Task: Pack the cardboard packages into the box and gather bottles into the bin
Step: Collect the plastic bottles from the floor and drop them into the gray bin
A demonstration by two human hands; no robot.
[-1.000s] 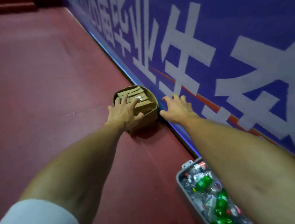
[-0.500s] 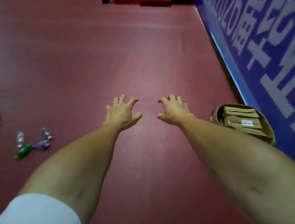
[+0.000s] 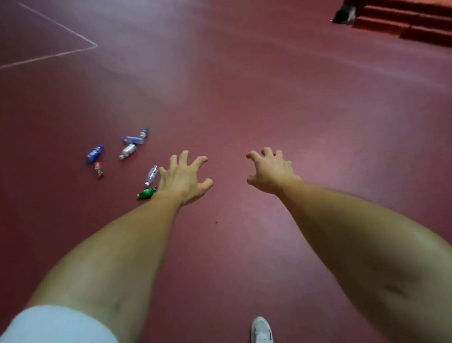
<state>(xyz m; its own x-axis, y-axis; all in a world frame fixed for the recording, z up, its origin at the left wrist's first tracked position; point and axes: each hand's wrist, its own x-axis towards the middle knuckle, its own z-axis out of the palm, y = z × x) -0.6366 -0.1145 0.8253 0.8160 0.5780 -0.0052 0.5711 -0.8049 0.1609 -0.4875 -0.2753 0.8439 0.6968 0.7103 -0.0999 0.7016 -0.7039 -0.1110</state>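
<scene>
Several plastic bottles lie scattered on the red floor left of centre: a blue-labelled bottle (image 3: 94, 154), a clear one (image 3: 128, 151), a pair further back (image 3: 135, 137), a small one (image 3: 98, 169), a clear bottle (image 3: 151, 175) and a green bottle (image 3: 146, 193) partly hidden behind my left wrist. My left hand (image 3: 184, 179) hovers in the air with fingers spread and loosely curled, holding nothing. My right hand (image 3: 271, 168) hangs beside it the same way, empty. The cardboard box and the bin are out of view.
Red steps (image 3: 411, 22) rise at the far right, with a dark object (image 3: 343, 14) at their foot. White court lines (image 3: 58, 53) cross the floor at the far left. My white shoe (image 3: 262, 337) stands at the bottom edge.
My view has swung left, away from the blue banner wall and the box of cardboard packages. Both hands left the box and now hang empty. The floor bottles have come nearer to centre.
</scene>
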